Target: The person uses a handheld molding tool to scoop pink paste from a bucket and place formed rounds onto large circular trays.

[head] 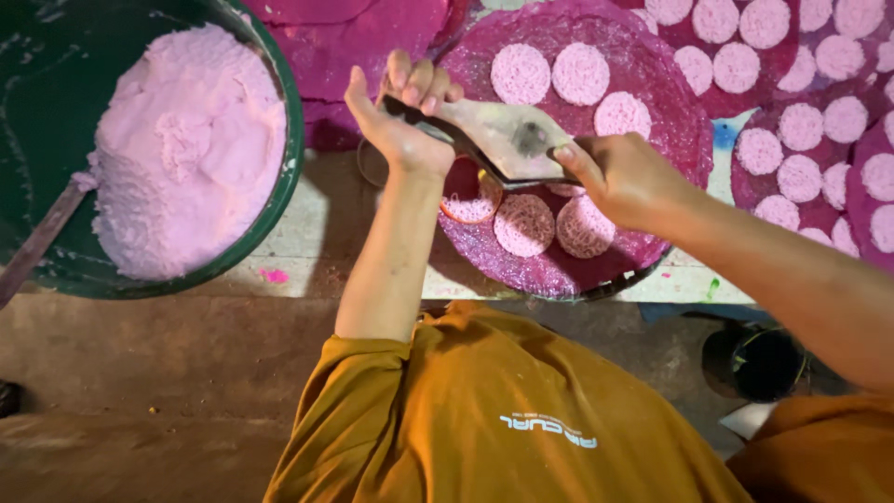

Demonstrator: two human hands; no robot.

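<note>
I see a flat metal scraper (507, 138), pale and smeared, with a dark spot near its middle. It lies nearly level, tilted slightly, gripped at both ends, above a round magenta tray (549, 265) dotted with pink discs.

One green tub (279, 186) of pink paste (186, 149), one metal press (507, 140), two hands, roughly four round magenta trays (652, 74), and six pink discs (521, 73) on the nearest tray, maybe more hidden.
</note>
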